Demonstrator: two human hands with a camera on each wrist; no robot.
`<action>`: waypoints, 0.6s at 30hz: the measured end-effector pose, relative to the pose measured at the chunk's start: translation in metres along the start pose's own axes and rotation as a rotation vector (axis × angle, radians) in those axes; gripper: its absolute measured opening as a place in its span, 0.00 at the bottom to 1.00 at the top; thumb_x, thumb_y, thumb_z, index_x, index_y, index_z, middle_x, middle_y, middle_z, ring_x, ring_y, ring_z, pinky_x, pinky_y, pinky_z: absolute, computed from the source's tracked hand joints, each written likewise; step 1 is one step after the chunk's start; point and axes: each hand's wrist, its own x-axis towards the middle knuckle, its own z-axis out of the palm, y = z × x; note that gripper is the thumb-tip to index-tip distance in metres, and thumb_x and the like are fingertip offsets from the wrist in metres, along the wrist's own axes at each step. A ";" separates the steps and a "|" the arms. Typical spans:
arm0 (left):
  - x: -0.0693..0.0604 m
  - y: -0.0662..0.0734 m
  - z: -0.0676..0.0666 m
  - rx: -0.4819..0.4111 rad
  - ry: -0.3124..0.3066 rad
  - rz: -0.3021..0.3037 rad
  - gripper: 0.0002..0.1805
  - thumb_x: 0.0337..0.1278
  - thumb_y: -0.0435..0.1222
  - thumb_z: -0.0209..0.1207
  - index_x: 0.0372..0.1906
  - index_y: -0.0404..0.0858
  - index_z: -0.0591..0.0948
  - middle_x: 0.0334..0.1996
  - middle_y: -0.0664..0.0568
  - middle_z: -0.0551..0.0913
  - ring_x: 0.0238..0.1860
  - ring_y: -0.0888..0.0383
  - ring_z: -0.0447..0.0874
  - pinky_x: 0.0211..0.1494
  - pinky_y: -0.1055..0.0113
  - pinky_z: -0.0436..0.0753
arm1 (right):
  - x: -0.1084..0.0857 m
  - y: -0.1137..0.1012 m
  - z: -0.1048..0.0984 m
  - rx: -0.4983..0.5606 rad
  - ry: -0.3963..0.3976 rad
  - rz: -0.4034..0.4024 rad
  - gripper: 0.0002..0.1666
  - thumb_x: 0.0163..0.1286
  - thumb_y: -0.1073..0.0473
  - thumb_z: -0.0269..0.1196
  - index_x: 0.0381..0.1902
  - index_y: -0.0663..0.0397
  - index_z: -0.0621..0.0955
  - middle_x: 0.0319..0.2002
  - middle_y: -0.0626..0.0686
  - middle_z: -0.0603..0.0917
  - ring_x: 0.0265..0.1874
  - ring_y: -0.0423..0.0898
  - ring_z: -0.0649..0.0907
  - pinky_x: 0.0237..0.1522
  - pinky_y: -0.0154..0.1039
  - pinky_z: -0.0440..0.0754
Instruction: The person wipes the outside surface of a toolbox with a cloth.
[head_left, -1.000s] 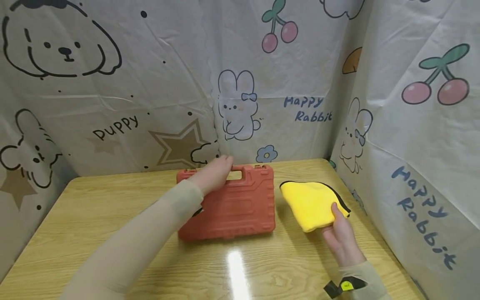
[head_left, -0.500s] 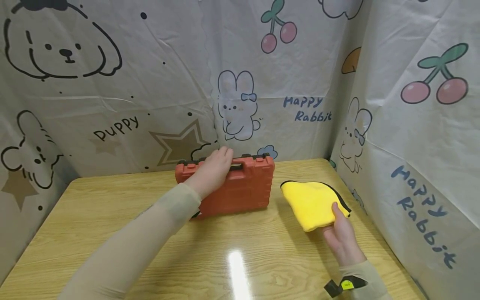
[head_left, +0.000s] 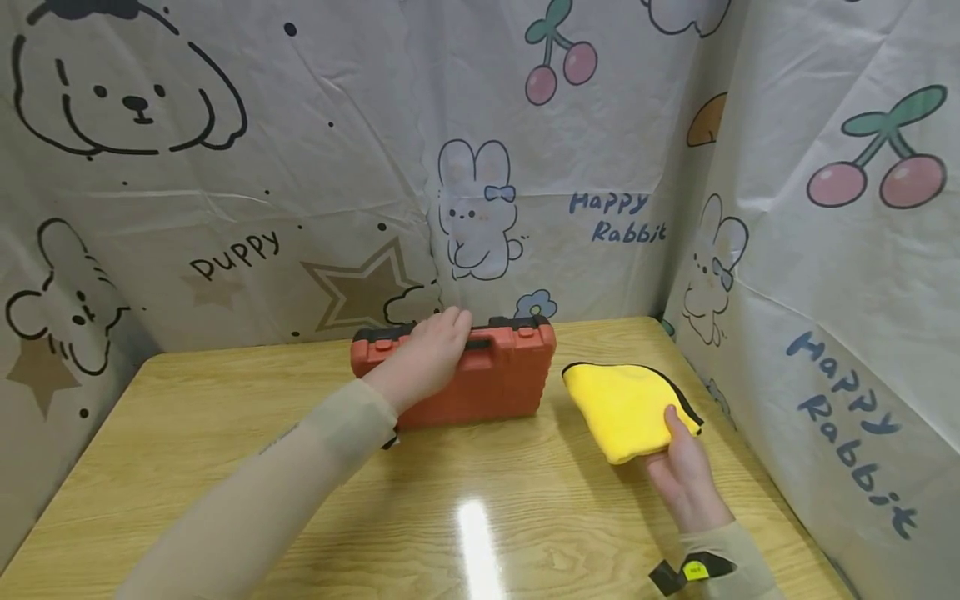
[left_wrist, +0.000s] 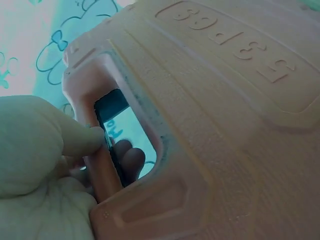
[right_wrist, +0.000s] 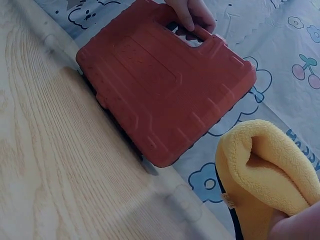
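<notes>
One person's left grip (head_left: 423, 354) is clasping the handle (left_wrist: 102, 172) of one red, rectangular hard-plastic case (head_left: 487, 392), which is being held upright toward the rear of one pale wooden tabletop (head_left: 262, 500); whether its lower edge is touching cannot be told. The right grip (head_left: 682, 479) is holding one folded, black-edged yellow plush cloth (head_left: 618, 408) just right of the case, apart from it.

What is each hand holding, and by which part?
The left hand holds the red case by its handle; the right hand holds the yellow cloth by its near right edge.
</notes>
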 end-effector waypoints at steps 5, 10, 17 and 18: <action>-0.010 0.006 0.002 0.016 -0.025 0.020 0.12 0.69 0.23 0.57 0.52 0.32 0.72 0.43 0.44 0.78 0.42 0.48 0.76 0.49 0.53 0.81 | 0.000 0.001 0.000 0.012 -0.020 0.004 0.22 0.84 0.46 0.43 0.70 0.43 0.61 0.51 0.39 0.86 0.52 0.33 0.85 0.55 0.31 0.83; -0.022 0.011 0.006 0.068 0.011 0.027 0.17 0.66 0.24 0.61 0.56 0.32 0.72 0.45 0.44 0.78 0.44 0.48 0.78 0.51 0.52 0.83 | 0.001 0.001 0.001 0.013 -0.008 0.016 0.25 0.83 0.46 0.43 0.72 0.42 0.59 0.50 0.38 0.86 0.52 0.33 0.85 0.55 0.30 0.83; -0.045 0.022 0.011 0.108 0.068 0.070 0.15 0.66 0.24 0.62 0.53 0.34 0.73 0.43 0.46 0.77 0.43 0.51 0.79 0.45 0.57 0.84 | 0.000 -0.001 0.001 0.009 0.011 0.031 0.26 0.83 0.44 0.43 0.73 0.40 0.58 0.50 0.37 0.85 0.51 0.32 0.84 0.55 0.30 0.82; -0.049 0.023 0.013 0.115 0.071 0.076 0.14 0.67 0.25 0.62 0.53 0.34 0.73 0.42 0.47 0.77 0.42 0.52 0.79 0.44 0.58 0.84 | 0.000 -0.001 0.001 0.009 0.011 0.032 0.26 0.83 0.44 0.43 0.73 0.40 0.58 0.50 0.37 0.85 0.51 0.32 0.84 0.55 0.30 0.82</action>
